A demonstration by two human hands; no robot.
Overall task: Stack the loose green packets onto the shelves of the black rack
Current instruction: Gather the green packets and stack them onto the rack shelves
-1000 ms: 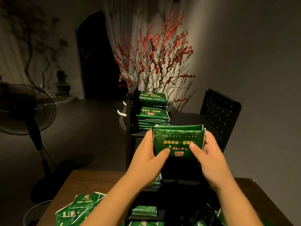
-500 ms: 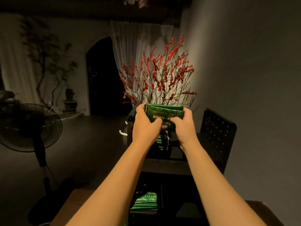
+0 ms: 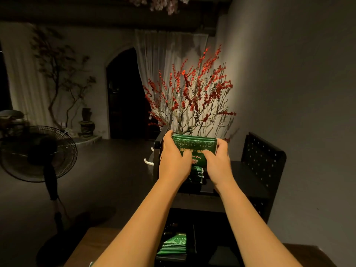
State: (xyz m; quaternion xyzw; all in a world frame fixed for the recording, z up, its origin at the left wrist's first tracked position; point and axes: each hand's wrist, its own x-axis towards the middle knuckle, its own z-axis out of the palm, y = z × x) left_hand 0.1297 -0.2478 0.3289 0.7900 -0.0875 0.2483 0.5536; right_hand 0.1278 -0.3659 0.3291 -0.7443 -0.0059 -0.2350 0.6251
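Note:
A bundle of green packets with pale ornament is held flat at the top of the black rack. My left hand grips its left edge, thumb on top. My right hand grips its right edge the same way. Under the bundle, a stack of green packets shows between my wrists on the upper shelf. Lower down, another green stack lies in a lower compartment of the rack.
The rack stands on a wooden table. A vase of red-berried branches rises behind the rack. A black perforated panel stands at the right by the wall. A standing fan is at the left.
Both hands have carried the bundle up and away from me to the rack's top, and tipped it flatter. The view has tilted upward.

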